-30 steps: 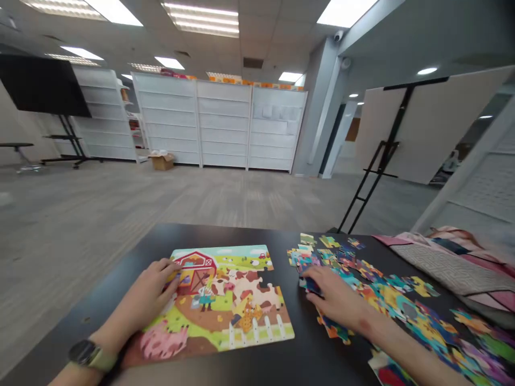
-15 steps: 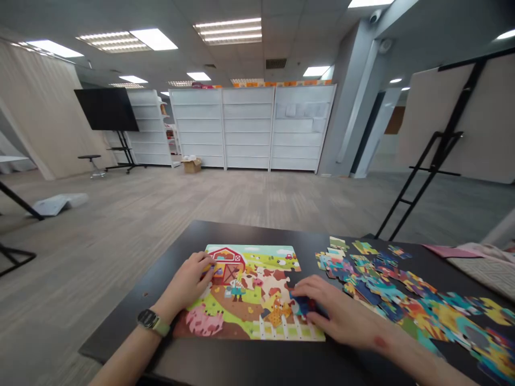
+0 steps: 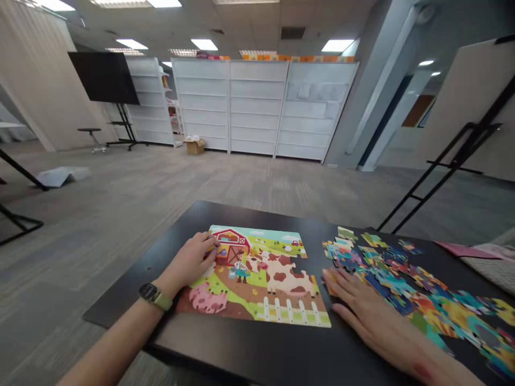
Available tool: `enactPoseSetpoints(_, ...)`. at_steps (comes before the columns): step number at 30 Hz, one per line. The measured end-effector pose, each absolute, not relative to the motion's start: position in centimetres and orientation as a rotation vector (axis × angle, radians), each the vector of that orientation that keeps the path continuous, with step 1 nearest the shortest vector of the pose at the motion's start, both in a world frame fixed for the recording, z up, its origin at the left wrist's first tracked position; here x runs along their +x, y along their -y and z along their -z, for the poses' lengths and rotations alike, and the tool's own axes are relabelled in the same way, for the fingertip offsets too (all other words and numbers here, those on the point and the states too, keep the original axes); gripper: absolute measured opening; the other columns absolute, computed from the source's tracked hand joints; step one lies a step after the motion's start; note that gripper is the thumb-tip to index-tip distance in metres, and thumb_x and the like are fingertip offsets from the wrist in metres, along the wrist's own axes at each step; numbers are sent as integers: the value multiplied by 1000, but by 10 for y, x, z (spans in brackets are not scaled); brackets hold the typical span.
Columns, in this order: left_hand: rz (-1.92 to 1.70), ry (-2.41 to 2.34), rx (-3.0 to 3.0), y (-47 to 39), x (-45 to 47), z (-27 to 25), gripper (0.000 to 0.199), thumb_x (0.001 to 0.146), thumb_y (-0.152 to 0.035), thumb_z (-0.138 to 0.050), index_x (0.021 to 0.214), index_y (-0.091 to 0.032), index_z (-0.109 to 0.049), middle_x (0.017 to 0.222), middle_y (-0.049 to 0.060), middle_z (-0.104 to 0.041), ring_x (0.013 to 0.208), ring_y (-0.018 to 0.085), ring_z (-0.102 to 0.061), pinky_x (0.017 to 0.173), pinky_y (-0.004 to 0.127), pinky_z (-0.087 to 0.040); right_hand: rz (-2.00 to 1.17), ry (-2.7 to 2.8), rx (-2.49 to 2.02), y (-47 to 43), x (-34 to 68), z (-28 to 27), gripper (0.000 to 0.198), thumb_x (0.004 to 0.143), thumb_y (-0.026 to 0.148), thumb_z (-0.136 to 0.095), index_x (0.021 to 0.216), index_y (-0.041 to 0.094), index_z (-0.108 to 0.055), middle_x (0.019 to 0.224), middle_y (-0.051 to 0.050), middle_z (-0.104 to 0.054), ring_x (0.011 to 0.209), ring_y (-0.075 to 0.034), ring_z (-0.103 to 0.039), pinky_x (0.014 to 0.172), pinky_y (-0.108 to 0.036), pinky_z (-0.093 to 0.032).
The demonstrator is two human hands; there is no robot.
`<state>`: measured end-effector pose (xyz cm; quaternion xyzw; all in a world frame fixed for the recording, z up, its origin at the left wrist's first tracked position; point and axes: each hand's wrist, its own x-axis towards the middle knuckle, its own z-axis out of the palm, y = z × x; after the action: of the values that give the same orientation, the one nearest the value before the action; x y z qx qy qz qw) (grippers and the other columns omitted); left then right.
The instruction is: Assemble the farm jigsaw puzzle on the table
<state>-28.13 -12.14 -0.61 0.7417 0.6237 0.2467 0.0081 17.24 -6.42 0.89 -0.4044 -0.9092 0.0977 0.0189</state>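
Note:
A farm-picture jigsaw puzzle (image 3: 241, 292) lies flat on the black table, mostly joined, with a gap at its right side by the cow. My left hand (image 3: 195, 260), wearing a watch (image 3: 149, 292), rests over its left edge. Those fingers are curled around a small puzzle piece (image 3: 211, 249) showing yellow and purple, mostly hidden. To the right of the puzzle, my right hand (image 3: 354, 300) lies low over the table, fingers stretched out and thumb apart. Under its fingertips shows part of an orange puzzle piece (image 3: 331, 291); the rest is covered.
Many loose colourful puzzle pieces (image 3: 422, 289) are spread across the right of the black table (image 3: 257, 354). A pink-edged cloth item (image 3: 466, 249) lies at the far right. Beyond the table stand a black easel-like stand (image 3: 446, 166), white shelves (image 3: 253, 107) and a screen (image 3: 104, 78).
My right hand has moved right, off the puzzle, and its fingers have straightened. The orange spotted and dark blue pieces have left the puzzle's surface, uncovering the cow and fence. My left hand stays put.

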Motion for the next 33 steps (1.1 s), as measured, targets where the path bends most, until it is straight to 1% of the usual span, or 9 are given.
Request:
enactPoseSetpoints(5, -819, -1928, 2272, 119, -282, 8, 20, 99, -27, -47, 103, -23, -65, 108, 7, -62, 101, 25, -57, 92, 41, -47, -38, 2705, -1198, 59, 153, -17, 55, 102, 43, -40, 149, 18, -49, 157, -14, -44, 146, -34, -39, 118, -57, -36)
enactPoseSetpoints(10, -808, -1929, 2290, 120, -281, 7, 20, 98, -24, -46, 103, -23, -65, 109, 8, -62, 101, 26, -57, 92, 43, -48, -372, 2692, -926, 65, 30, -40, 30, 100, 34, -48, 115, 18, -70, 116, -12, -69, 111, -26, -62, 98, -40, -49)
enactPoseSetpoints(13, -794, -1941, 2304, 121, -280, 6, 21, 97, -22, -45, 103, -23, -65, 110, 9, -63, 102, 26, -58, 91, 43, -49, -480, 2658, -1005, 61, -20, -40, 39, 85, 51, -70, 101, 15, -70, 108, -14, -66, 104, -30, -60, 91, -41, -48)
enactPoseSetpoints(17, -798, -1935, 2301, 120, -280, 7, 22, 96, -21, -45, 103, -23, -66, 110, 9, -63, 104, 26, -59, 92, 42, -50, -627, 2664, -1020, 56, -23, -34, 32, 74, 41, -79, 92, 17, -67, 104, -10, -65, 96, -27, -59, 83, -36, -46)
enactPoseSetpoints(20, -820, -1908, 2284, 119, -283, 9, 22, 96, -23, -45, 103, -23, -66, 112, 10, -64, 104, 27, -59, 94, 44, -49, -723, 2683, -1033, 53, 7, -38, 37, 67, 33, -81, 98, 19, -65, 103, -6, -65, 92, -23, -60, 78, -31, -47)
enactPoseSetpoints(23, -841, -1884, 2273, 118, -287, 13, 22, 95, -26, -46, 103, -23, -67, 111, 10, -64, 103, 28, -59, 93, 44, -49, -850, 2737, -912, 50, 46, -47, 41, 68, 20, -73, 108, 21, -64, 106, -4, -65, 95, -21, -61, 80, -29, -48)
enactPoseSetpoints(28, -860, -1880, 2286, 116, -290, 17, 24, 95, -30, -46, 102, -24, -68, 111, 9, -65, 102, 28, -60, 91, 43, -51, -820, 2613, -918, 44, 106, -49, 54, 70, 1, -49, 119, 22, -60, 130, -7, -60, 120, -23, -56, 102, -37, -44)
enactPoseSetpoints(31, -841, -1886, 2290, 115, -290, 18, 25, 95, -31, -46, 102, -24, -68, 112, 9, -65, 102, 28, -60, 92, 44, -51, -742, 2473, -1176, 49, 122, -40, 45, 77, 5, -48, 118, 20, -60, 124, -9, -63, 113, -23, -59, 99, -39, -46)
enactPoseSetpoints(33, -826, -1891, 2279, 115, -291, 20, 25, 95, -31, -45, 103, -24, -67, 113, 9, -64, 104, 28, -60, 93, 45, -50, -742, 2459, -1236, 56, 122, -36, 37, 83, 16, -56, 119, 20, -61, 121, -9, -63, 109, -24, -60, 98, -39, -47)
